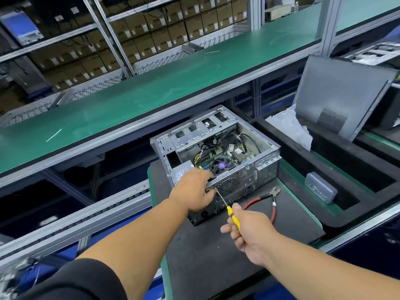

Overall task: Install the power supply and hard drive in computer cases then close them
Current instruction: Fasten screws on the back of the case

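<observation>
- Computer case (233, 148): open-topped, on the dark mat (205, 245) of the near bench; power supply (183, 171) seated in its near-left corner.
- Left hand (194, 191): fingers curled over the case's rear edge, gripping it.
- Right hand (249, 230): clamped on the yellow-handled screwdriver (232, 215), tip at the rear panel.
- Red-handled cutters (268, 200): on the mat, just right of the case.
- Side panel (342, 98): propped upright, well right.

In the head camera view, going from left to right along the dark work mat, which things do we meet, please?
Left hand at the rear of the open grey metal computer case → yellow-handled screwdriver gripped by the right hand → red-handled cutting pliers → grey plastic box → leaning dark grey side panel.
</observation>
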`<act>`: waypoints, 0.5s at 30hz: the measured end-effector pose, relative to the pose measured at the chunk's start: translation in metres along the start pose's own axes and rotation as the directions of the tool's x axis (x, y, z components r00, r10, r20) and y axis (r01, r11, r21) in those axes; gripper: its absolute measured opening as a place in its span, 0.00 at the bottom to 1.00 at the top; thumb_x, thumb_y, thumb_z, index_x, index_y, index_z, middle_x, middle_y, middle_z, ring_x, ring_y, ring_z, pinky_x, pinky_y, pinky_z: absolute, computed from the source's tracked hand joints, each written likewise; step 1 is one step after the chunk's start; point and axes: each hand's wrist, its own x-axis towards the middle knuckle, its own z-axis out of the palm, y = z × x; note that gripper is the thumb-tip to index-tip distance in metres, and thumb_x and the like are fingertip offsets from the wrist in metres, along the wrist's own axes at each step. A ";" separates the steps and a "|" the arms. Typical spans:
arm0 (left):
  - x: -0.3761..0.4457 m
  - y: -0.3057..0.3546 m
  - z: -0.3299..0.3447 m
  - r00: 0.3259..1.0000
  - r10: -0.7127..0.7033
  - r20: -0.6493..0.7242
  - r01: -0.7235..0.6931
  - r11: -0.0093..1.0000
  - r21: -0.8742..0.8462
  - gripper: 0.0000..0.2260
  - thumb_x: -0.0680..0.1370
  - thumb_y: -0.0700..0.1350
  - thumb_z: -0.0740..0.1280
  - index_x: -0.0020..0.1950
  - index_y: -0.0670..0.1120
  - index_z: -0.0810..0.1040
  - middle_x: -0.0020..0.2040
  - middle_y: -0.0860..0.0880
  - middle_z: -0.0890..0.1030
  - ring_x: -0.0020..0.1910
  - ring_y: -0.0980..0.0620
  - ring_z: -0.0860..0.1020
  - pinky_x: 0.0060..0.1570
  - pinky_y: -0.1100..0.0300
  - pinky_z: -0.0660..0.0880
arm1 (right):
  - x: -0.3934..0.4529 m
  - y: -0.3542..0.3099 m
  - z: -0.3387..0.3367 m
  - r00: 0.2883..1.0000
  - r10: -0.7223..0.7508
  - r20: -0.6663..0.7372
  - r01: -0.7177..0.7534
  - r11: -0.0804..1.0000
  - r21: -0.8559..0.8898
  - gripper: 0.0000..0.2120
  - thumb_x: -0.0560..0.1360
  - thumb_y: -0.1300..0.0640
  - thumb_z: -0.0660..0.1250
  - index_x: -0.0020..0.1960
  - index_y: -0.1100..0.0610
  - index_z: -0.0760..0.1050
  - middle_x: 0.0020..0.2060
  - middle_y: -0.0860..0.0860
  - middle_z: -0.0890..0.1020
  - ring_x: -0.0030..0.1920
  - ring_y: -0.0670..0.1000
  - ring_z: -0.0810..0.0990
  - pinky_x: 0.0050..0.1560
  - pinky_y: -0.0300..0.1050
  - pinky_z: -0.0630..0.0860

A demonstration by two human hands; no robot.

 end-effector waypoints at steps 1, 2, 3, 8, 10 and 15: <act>0.000 0.000 0.000 1.000 0.001 -0.001 -0.001 1.000 -0.003 0.16 0.75 0.55 0.69 0.56 0.45 0.78 0.48 0.46 0.81 0.51 0.44 0.77 0.52 0.52 0.74 | -0.001 -0.001 0.000 0.999 0.043 0.016 -0.043 0.999 0.007 0.21 0.85 0.43 0.60 0.45 0.59 0.76 0.36 0.57 0.87 0.22 0.45 0.69 0.23 0.35 0.62; 0.000 0.000 0.000 1.000 0.000 0.002 0.000 1.000 -0.003 0.16 0.75 0.55 0.68 0.56 0.45 0.78 0.49 0.46 0.81 0.52 0.44 0.77 0.53 0.52 0.74 | -0.001 -0.001 0.000 0.997 0.069 0.028 -0.069 0.998 0.011 0.23 0.85 0.42 0.58 0.45 0.59 0.76 0.37 0.58 0.87 0.21 0.45 0.69 0.23 0.35 0.62; 0.000 0.001 0.000 1.000 -0.002 0.004 0.002 1.000 -0.002 0.16 0.76 0.55 0.68 0.56 0.45 0.78 0.49 0.46 0.81 0.52 0.44 0.77 0.53 0.52 0.74 | -0.001 -0.001 0.000 0.996 0.081 0.038 -0.082 0.997 0.012 0.24 0.85 0.41 0.58 0.45 0.59 0.76 0.36 0.58 0.87 0.21 0.45 0.68 0.22 0.35 0.62; 0.000 0.003 -0.001 1.000 -0.005 0.006 0.005 1.000 0.008 0.14 0.75 0.54 0.68 0.52 0.45 0.77 0.46 0.46 0.80 0.49 0.44 0.76 0.50 0.51 0.74 | 0.001 -0.004 -0.002 0.999 -0.032 0.016 0.033 0.997 -0.075 0.18 0.72 0.44 0.78 0.44 0.57 0.75 0.27 0.50 0.77 0.23 0.46 0.68 0.24 0.37 0.62; 0.000 0.003 -0.002 1.000 -0.004 0.009 0.004 1.000 0.020 0.13 0.76 0.54 0.68 0.49 0.45 0.76 0.45 0.46 0.79 0.48 0.44 0.75 0.48 0.51 0.74 | 0.004 -0.004 -0.004 0.998 -0.062 -0.010 0.060 0.991 -0.120 0.14 0.75 0.49 0.76 0.45 0.58 0.76 0.28 0.51 0.81 0.23 0.46 0.70 0.25 0.37 0.65; 0.001 0.004 -0.003 1.000 -0.008 0.018 0.007 0.999 0.035 0.13 0.75 0.54 0.68 0.49 0.44 0.76 0.44 0.46 0.79 0.46 0.44 0.75 0.47 0.51 0.74 | 0.004 -0.006 -0.007 0.999 0.015 0.050 -0.005 0.983 -0.184 0.20 0.82 0.42 0.64 0.50 0.59 0.77 0.39 0.54 0.88 0.24 0.46 0.76 0.25 0.36 0.66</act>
